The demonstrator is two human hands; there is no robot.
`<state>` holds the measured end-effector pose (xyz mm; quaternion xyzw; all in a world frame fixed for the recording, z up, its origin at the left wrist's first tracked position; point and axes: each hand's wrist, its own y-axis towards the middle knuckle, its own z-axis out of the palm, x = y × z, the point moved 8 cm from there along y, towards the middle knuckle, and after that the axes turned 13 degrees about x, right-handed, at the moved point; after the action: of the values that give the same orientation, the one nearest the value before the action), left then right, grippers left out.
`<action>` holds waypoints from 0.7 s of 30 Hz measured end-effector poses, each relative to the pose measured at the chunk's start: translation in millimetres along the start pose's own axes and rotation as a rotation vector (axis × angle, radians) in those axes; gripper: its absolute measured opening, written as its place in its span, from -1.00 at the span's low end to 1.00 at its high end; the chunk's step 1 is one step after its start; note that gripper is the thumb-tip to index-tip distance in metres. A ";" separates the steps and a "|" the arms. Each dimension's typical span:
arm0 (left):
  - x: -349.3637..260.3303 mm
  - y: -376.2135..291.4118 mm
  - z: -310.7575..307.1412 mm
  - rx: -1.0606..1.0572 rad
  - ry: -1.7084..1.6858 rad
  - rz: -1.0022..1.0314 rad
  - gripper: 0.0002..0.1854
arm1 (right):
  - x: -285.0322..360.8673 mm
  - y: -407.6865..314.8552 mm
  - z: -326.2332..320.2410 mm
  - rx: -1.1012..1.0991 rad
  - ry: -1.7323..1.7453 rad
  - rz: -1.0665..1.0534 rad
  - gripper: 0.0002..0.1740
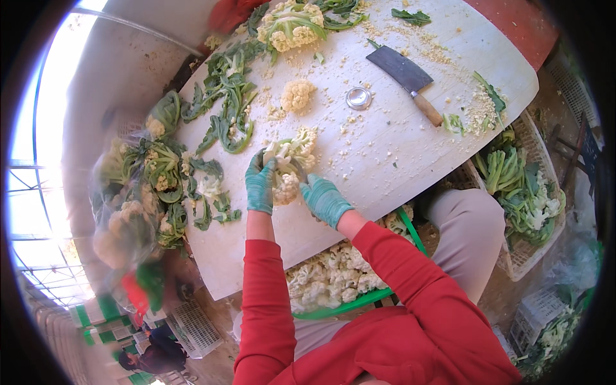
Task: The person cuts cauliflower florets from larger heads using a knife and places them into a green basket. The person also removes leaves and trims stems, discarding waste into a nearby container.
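Observation:
My left hand (260, 184), in a green knit glove, holds a cut cauliflower head (286, 187) above the white table (380, 168). On its right side, my gloved right hand (326, 199) grips a small knife (301, 171); its blade is against the cauliflower and its handle is mostly hidden in the fist. A smaller piece of cauliflower (298, 96) lies farther up the table. To the right of it are a round metal lid-like object (358, 98) and a cleaver (400, 70) with a wooden handle.
Cut leaves (231, 125) line the table's left side, beside bagged cauliflowers (130, 211). A leafy cauliflower (292, 26) lies at the far edge. Below the near edge stands a green-rimmed container of florets (332, 276). A crate of trimmings (519, 192) is at right. A person (156, 353) is at lower left.

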<state>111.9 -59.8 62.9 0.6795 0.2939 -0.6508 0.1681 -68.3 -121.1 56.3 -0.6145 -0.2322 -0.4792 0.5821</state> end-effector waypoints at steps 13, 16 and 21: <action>2.9 -17.5 -35.5 0.315 -0.246 0.102 -0.48 | 2.7 9.0 -7.7 -0.174 -0.457 -0.368 -0.68; 4.1 -15.0 -30.5 0.359 -0.266 0.100 -0.47 | 5.0 15.1 -6.3 -0.237 -0.554 -0.409 -0.68; 15.6 -6.0 -38.6 0.375 -0.331 0.077 -0.46 | 17.3 38.7 0.2 -0.164 -0.590 -0.363 -0.67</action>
<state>138.3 -28.7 52.2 0.5935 0.1105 -0.7896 0.1096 -28.1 -134.0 52.1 -0.7198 -0.4566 -0.3939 0.3439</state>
